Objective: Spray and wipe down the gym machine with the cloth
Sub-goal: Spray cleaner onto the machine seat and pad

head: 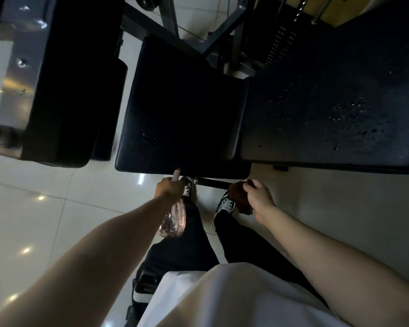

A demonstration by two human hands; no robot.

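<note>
Cloth (241, 199) sits bunched in the right grip (258, 197), ready for wiping; the left grip (169, 188) curls round the spray bottle (173, 221), nozzle toward the seat (182, 109).

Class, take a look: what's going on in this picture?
A person stands at a gym machine's black pads. The left hand holds a spray bottle, its nozzle near the seat pad's front edge. The right hand grips a dark red cloth, clear of the pads. Droplets sit on the larger pad, not yet wiped.
</note>
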